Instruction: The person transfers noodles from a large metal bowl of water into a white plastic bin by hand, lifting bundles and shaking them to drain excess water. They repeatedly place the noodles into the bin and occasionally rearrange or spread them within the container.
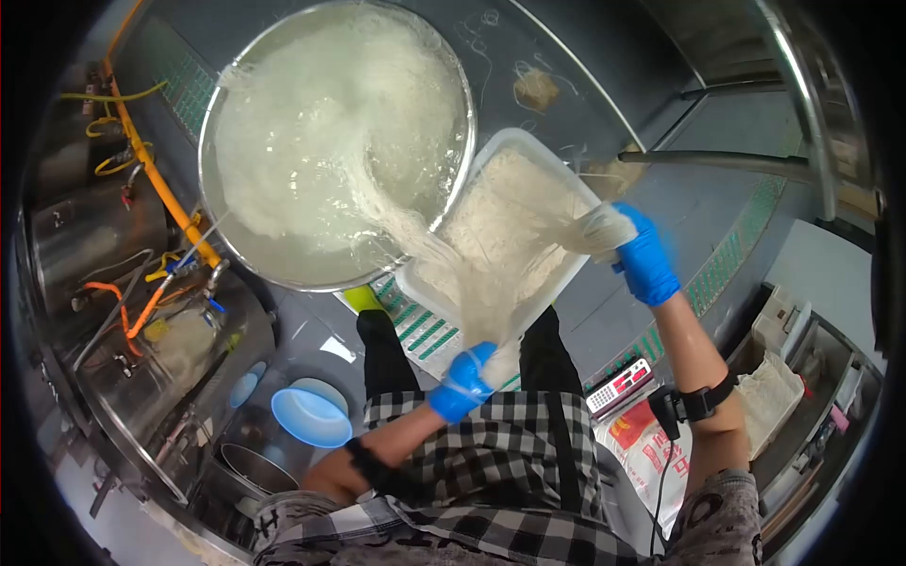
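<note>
My left hand, in a blue glove, is closed around a bundle of pale, thin noodles near my apron. Higher and to the right, my blue-gloved right hand grips another part of the noodles, slightly blurred. Between my hands the strands hang over a white plastic tub that holds more noodles. One thick strand runs from the tub over the rim of a large round metal basin. Cloudy liquid and a mass of noodles fill that basin.
Steel vats with an orange pipe line the left side. A light blue bowl stands low at left. At right are a printed bag, a red-and-white device and a shelf unit. Noodle scraps lie on the floor.
</note>
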A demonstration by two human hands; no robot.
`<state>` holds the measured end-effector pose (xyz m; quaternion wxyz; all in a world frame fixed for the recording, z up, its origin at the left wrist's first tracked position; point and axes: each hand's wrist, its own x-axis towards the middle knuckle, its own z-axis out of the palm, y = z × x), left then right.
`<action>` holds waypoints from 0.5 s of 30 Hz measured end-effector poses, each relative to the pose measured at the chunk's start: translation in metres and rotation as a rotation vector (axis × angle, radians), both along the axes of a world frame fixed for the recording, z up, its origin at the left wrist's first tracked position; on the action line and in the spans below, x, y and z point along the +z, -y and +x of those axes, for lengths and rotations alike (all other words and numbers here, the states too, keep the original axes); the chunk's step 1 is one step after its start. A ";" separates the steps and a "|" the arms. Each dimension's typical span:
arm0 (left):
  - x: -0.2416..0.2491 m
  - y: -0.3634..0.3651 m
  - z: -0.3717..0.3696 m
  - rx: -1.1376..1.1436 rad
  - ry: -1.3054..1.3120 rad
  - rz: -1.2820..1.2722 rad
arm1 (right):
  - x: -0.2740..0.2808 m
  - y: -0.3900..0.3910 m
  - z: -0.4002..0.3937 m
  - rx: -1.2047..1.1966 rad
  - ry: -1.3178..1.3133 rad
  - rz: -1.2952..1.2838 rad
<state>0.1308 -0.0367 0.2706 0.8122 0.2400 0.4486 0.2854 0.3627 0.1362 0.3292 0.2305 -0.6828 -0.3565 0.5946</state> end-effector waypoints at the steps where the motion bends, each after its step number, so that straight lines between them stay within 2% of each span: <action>1: -0.049 0.021 0.017 0.096 0.133 -0.082 | -0.026 0.006 0.000 -0.020 0.020 -0.040; 2: -0.079 0.024 0.022 -0.322 -0.297 0.145 | -0.048 0.010 -0.002 -0.026 -0.010 -0.093; 3: -0.114 0.032 0.024 -0.322 -0.294 0.130 | -0.076 0.017 -0.001 -0.024 -0.009 -0.107; 5: -0.177 0.046 0.025 -0.446 -0.631 0.463 | -0.135 0.033 0.002 0.138 0.094 -0.240; 7: -0.209 0.039 0.001 -0.121 -0.902 0.462 | -0.180 0.044 0.000 0.656 0.289 -0.362; 8: -0.224 0.030 -0.020 -0.025 -1.026 0.376 | -0.193 0.052 -0.005 0.902 0.256 -0.355; 9: -0.243 0.021 -0.047 -0.057 -1.241 0.334 | -0.205 0.069 -0.012 1.055 0.240 -0.337; 10: -0.238 -0.005 -0.068 -0.106 -1.478 0.267 | -0.217 0.085 -0.019 1.201 0.217 -0.307; 11: -0.264 -0.009 -0.095 -0.120 -1.624 0.249 | -0.225 0.106 -0.028 1.252 0.220 -0.269; 12: -0.260 -0.028 -0.106 -0.050 -1.609 0.079 | -0.219 0.115 -0.041 1.337 0.150 -0.312; 13: -0.245 -0.056 -0.111 -0.161 -1.533 -0.222 | -0.213 0.118 -0.051 1.419 0.079 -0.357; 15: -0.269 -0.074 -0.118 -0.126 -1.567 -0.277 | -0.213 0.120 -0.054 1.410 -0.005 -0.393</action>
